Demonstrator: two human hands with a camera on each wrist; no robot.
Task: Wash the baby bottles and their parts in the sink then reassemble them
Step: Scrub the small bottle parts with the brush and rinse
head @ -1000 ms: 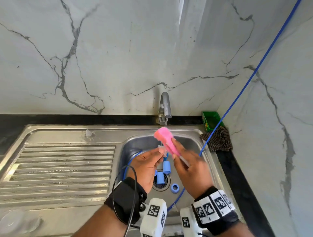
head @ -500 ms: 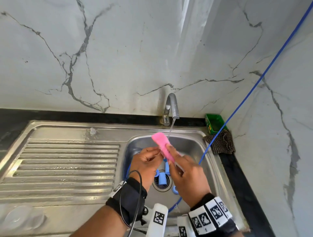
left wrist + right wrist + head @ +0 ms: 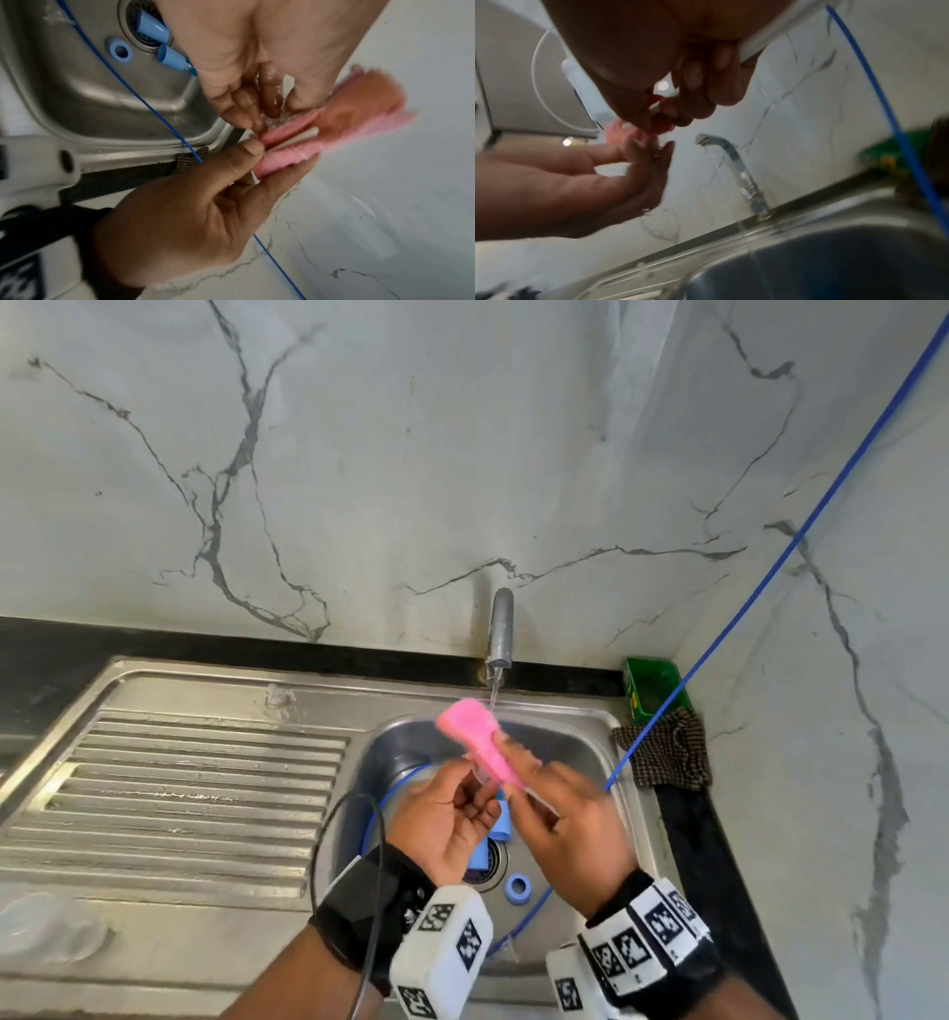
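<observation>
Over the sink basin (image 3: 575, 747) my right hand (image 3: 518, 783) pinches the white handle of a pink bottle brush (image 3: 470, 724). In the left wrist view the pink bottle brush (image 3: 359, 113) is blurred. My left hand (image 3: 480, 788) pinches a small clear bottle part (image 3: 277, 121) against the bristles, and the fingers hide most of it. Water runs from the tap (image 3: 500, 629) just right of the brush head. On the basin floor two blue caps (image 3: 500, 819) (image 3: 151, 26) lie at the drain, with a blue ring (image 3: 517, 886) beside them.
A ribbed drainboard (image 3: 195, 793) lies to the left, with a clear item (image 3: 46, 927) at its near corner. A green tub (image 3: 649, 685) and a checked cloth (image 3: 667, 757) sit at the right corner. A blue cable (image 3: 744, 588) crosses the basin.
The head view has tilted, and the brush head now sits slightly left of the water stream. Both hands hold the same things above the drain.
</observation>
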